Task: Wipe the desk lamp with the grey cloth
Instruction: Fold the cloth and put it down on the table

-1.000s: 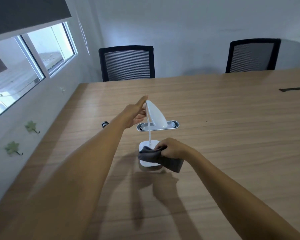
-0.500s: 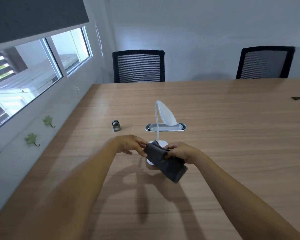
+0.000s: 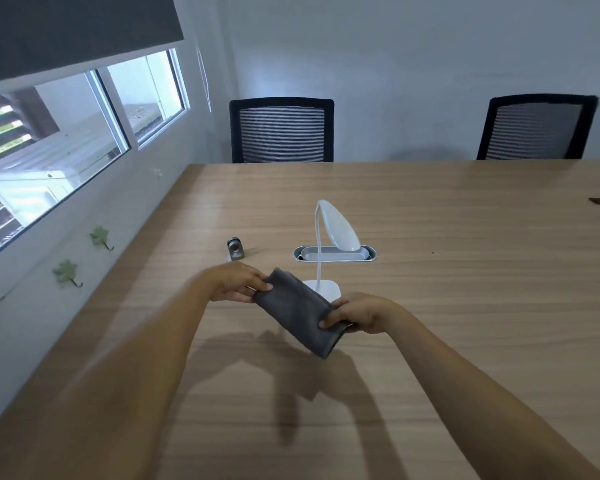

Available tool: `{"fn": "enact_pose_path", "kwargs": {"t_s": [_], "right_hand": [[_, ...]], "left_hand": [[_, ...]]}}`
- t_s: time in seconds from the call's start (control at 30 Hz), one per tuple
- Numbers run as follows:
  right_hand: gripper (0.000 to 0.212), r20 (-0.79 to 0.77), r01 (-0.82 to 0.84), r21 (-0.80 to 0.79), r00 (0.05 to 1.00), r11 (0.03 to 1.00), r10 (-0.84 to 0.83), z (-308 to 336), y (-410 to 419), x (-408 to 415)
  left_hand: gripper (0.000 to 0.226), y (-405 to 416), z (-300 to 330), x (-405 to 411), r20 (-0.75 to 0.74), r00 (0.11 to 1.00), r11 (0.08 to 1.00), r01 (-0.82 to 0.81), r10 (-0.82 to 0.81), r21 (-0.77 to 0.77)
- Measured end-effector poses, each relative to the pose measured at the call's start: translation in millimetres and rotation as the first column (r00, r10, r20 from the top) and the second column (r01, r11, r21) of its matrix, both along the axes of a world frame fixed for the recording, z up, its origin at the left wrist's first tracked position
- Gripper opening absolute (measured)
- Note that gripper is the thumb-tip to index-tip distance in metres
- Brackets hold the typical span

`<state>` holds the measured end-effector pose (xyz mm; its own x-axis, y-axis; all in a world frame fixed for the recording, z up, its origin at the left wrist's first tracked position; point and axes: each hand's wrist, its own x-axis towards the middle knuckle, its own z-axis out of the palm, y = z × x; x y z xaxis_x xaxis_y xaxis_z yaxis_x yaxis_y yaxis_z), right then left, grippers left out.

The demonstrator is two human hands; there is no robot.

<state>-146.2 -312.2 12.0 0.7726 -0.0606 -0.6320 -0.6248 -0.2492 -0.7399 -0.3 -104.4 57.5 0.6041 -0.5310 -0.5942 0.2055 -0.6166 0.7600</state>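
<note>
a: where's your grey cloth (image 3: 300,315)?

b: folded, held above the table (image 3: 465,306) between both your hands, just in front of the lamp's base.

a: how's your grasp?

b: your left hand (image 3: 234,282) pinches the far-left end; your right hand (image 3: 359,313) clamps the near-right end.

a: and the white desk lamp (image 3: 328,252)?

b: upright, apart from your hands, toward the table's left edge. behind it sits an oval cable grommet (image 3: 335,253); to its left, a small metal clip (image 3: 235,248). two black mesh chairs (image 3: 281,131) line the far edge.

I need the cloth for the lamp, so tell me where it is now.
In the head view, the grey cloth is held folded between the left hand and right hand, above the table, just in front of the lamp base.
</note>
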Motion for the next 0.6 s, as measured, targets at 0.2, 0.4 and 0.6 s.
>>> {"fn": "enact_pose_path", "kwargs": {"t_s": [0.2,0.4,0.6], "right_hand": [[0.010,-0.037,0.168,0.201,0.986,0.965,-0.164,-1,44,31],[0.020,0.000,0.248,0.240,0.967,0.939,-0.256,-17,104,66],[0.023,0.014,0.258,0.158,0.964,0.953,-0.264,-37,139,84]], "left_hand": [[0.013,62,-10,11,-0.030,0.976,0.976,-0.216,0.215,-0.005],[0.019,126,-32,14,0.004,0.885,0.883,-0.466,0.466,0.057],[0.022,147,-51,4,0.046,0.783,0.779,-0.623,0.621,0.076]]}}
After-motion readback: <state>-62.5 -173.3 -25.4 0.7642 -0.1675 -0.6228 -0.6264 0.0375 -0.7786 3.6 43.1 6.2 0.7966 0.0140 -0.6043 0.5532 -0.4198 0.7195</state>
